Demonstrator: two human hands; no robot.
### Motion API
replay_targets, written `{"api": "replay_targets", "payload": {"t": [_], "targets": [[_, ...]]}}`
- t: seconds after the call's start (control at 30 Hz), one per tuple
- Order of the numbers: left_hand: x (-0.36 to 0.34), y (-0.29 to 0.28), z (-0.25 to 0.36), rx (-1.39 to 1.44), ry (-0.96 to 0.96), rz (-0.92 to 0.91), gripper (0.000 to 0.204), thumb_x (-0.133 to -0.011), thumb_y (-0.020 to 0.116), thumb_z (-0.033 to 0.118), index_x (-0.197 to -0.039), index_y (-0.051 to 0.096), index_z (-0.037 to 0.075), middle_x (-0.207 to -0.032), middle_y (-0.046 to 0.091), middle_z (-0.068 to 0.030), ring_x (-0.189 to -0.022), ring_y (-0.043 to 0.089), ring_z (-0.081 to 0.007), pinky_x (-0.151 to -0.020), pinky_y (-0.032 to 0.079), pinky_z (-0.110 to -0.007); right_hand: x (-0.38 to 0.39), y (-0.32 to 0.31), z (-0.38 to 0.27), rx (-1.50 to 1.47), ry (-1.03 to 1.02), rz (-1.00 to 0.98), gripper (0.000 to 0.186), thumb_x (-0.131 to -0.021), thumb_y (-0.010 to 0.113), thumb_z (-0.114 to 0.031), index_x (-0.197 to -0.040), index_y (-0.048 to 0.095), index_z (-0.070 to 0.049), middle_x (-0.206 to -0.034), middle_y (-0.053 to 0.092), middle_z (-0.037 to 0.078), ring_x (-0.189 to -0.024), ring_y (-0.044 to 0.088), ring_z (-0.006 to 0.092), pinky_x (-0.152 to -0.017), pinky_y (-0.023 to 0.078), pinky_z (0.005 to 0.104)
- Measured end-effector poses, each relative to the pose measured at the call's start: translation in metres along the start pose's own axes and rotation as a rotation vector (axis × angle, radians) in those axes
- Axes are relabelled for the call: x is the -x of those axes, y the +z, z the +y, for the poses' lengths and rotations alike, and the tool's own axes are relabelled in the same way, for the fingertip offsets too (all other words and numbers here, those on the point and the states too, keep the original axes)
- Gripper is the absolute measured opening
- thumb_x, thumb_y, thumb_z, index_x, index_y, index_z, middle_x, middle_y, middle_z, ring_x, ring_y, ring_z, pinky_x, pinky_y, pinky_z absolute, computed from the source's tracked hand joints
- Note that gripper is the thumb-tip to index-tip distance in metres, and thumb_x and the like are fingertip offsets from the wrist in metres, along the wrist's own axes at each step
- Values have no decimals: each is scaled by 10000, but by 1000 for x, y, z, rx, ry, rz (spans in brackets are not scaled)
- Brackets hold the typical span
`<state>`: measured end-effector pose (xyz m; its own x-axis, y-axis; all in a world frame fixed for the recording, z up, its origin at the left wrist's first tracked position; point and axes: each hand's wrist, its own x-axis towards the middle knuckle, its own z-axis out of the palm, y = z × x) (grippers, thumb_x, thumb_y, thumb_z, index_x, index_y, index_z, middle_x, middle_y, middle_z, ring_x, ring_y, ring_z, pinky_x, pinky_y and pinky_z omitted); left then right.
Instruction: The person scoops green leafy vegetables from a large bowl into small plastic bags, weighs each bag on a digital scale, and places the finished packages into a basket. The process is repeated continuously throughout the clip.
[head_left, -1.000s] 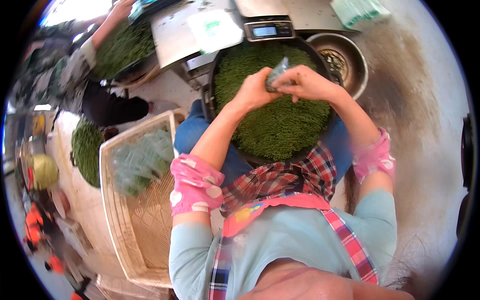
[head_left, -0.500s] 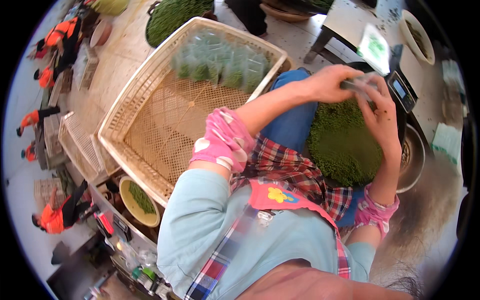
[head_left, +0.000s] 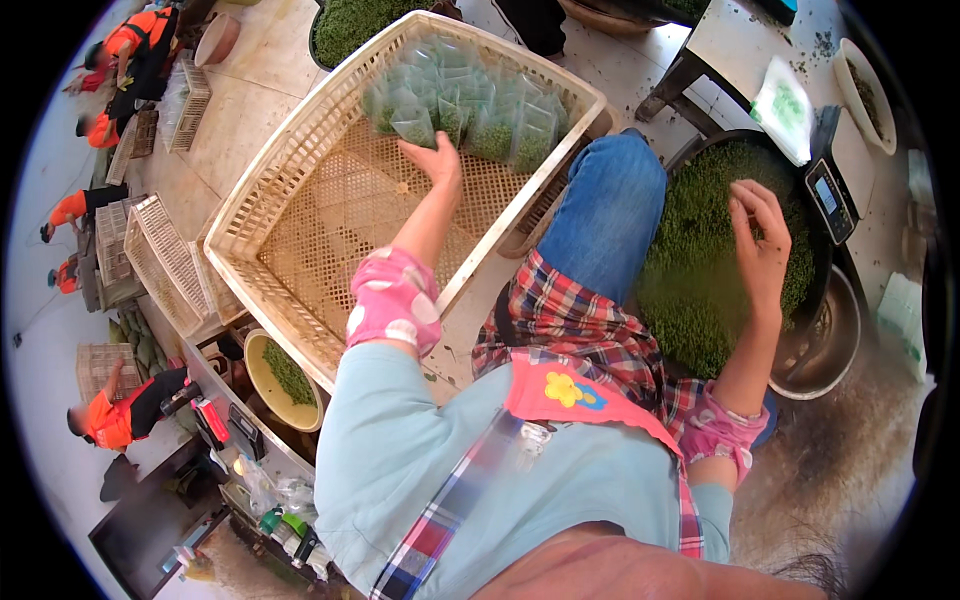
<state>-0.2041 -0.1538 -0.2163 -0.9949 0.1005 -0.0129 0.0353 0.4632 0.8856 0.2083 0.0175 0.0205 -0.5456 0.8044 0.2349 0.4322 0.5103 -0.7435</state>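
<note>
My left hand (head_left: pixel 432 162) reaches into a cream plastic crate (head_left: pixel 230 242) at my left, its fingers holding a small clear bag of green sprouts (head_left: pixel 412 123) beside several similar upright bags (head_left: pixel 492 137). My right hand (head_left: pixel 760 222) hangs over a large black tub of green sprouts (head_left: pixel 715 165) beside my knee, fingers loosely curved and apart, with nothing seen in them.
A scale (head_left: pixel 830 198) and stacked bags (head_left: pixel 782 108) sit on a bench (head_left: pixel 725 45) at upper right. A steel bowl (head_left: pixel 835 355) is below them. A yellow bowl (head_left: pixel 255 355) and stacked crates (head_left: pixel 160 260) are left, where co-workers in orange (head_left: pixel 110 420) appear.
My view has swung left toward the crate. The bag that was between both hands is now in my left hand in the crate. My right hand has let go and lowered slightly.
</note>
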Motion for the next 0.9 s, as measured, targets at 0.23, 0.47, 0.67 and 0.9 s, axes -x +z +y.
{"api": "replay_targets", "payload": {"t": [0.23, 0.47, 0.67, 0.9], "targets": [[17, 12, 15, -97, -239, -261, 1248, -807, 651, 613, -1476, -142, -83, -1565, -174, -273, -1474, -126, -372, -1199, -20, -455, 49, 27, 102, 231, 281, 77, 340, -968, 595, -257, -1243, 609, -56, -1308, 563, 108, -1171, 540, 244, -971, 437, 352], [29, 9, 84, 50, 473, -244, 803, -894, 639, 253, -1473, 173, -52, -1514, 229, -231, -1404, 252, -339, -1154, 207, -426, 100, 119, 145, 486, 219, 104, 508, -938, 596, -370, -1364, 501, -110, -1359, 506, 195, -1251, 473, 358, -1037, 365, 456], [137, 81, 257, 492, 921, -662, 290, -907, 493, -71, -1164, 605, 2, -1165, 616, -114, -1070, 588, -211, -931, 468, -314, 124, 110, 102, 352, 186, 80, 462, -862, 687, -268, -1270, 555, -97, -1273, 558, 139, -1174, 517, 341, -995, 389, 452], [244, 199, 301, 175, 1618, -778, 166, -812, 576, 2, -957, 655, 14, -966, 673, -139, -1028, 619, -302, -870, 513, -383, 122, 101, 98, 273, 206, 90, 438, -881, 676, -268, -1270, 556, -105, -1271, 544, 131, -1179, 503, 322, -1005, 380, 441]]}}
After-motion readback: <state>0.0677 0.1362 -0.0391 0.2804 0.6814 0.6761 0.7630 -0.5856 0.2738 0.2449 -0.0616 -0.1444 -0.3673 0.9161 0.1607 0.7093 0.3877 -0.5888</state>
